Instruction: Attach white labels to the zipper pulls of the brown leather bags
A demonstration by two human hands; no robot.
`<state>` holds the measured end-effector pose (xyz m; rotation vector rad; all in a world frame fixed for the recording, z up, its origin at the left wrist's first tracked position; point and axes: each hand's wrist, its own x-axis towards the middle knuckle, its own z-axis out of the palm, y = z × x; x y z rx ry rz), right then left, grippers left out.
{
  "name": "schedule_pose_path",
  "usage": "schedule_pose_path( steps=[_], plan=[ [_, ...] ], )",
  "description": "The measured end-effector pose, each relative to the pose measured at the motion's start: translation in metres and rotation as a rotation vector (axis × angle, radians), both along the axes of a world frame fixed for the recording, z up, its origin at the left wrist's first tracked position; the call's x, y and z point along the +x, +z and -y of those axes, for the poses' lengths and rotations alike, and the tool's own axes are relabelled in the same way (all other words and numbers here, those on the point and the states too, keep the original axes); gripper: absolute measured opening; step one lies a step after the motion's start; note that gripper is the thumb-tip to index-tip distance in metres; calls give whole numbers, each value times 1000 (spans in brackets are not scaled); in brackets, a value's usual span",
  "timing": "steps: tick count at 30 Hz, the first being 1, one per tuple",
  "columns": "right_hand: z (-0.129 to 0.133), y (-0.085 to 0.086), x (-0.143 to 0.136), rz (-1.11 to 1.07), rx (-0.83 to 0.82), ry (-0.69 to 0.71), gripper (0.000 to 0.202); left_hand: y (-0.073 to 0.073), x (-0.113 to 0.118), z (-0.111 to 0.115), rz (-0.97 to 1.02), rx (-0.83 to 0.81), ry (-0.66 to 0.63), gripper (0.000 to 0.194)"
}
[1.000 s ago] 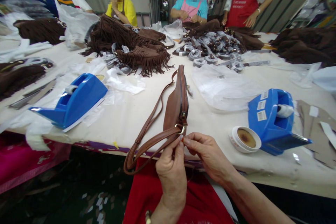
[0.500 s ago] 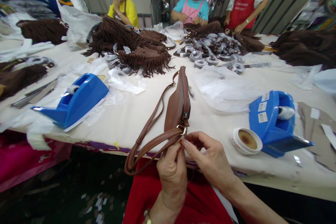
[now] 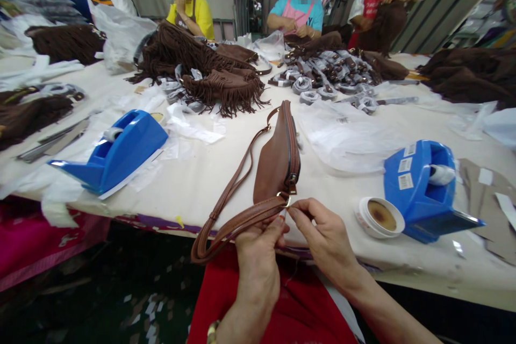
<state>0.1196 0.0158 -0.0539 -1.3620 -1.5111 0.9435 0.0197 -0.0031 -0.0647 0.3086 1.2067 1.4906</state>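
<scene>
A brown leather bag (image 3: 272,166) stands on its edge on the table in front of me, its zipper (image 3: 295,161) facing up and right. Its brown strap (image 3: 213,242) loops out to the left and over the table edge. My left hand (image 3: 260,252) is closed on the strap close to its metal ring (image 3: 287,201). Just right of it, my right hand (image 3: 322,231) pinches at the ring end, thumb and forefinger together. A small white and orange bit shows between the fingertips; what it is I cannot make out.
Blue tape dispensers stand left (image 3: 116,153) and right (image 3: 423,188). By the right one sits a white cup (image 3: 381,217) with brown contents. Dark fringed bags (image 3: 221,83), wrapped straps (image 3: 330,72) and a plastic bag (image 3: 342,134) lie farther back. Several people work across the table.
My left hand has turned and slid under the strap near the ring; my right fingertips have moved up to the ring. Across the table, the red-aproned person has lifted a dark brown item.
</scene>
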Motion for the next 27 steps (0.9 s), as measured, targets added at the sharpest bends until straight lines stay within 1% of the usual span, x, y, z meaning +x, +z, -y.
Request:
schedule_pose_path(
  steps=[3, 5, 6, 8, 13, 20, 23, 27],
  plan=[
    [-5, -7, -2, -423, -330, 35, 20, 11, -2, -3, 267, -71, -45, 10],
    [-6, -11, -5, -688, -514, 63, 24, 16, -4, -5, 440, -139, -86, 11],
    [-6, -13, -6, -782, -578, 68, 25, 17, -5, -6, 509, -171, -99, 12],
    [-5, -15, -9, -889, -650, 58, 25, 20, -6, -7, 598, -215, -119, 15],
    [-4, -20, -10, -1026, -777, 34, 22, 21, -7, -8, 632, -261, -142, 24],
    [-12, -35, -10, -1104, -956, 152, 24, 17, -10, -6, 740, -336, -167, 23],
    [-13, -37, -10, -1122, -966, 195, 22, 15, -11, -6, 762, -310, -185, 24],
    [-13, -31, -12, -1114, -936, 222, 21, 12, -11, -6, 760, -285, -195, 21]
  ],
)
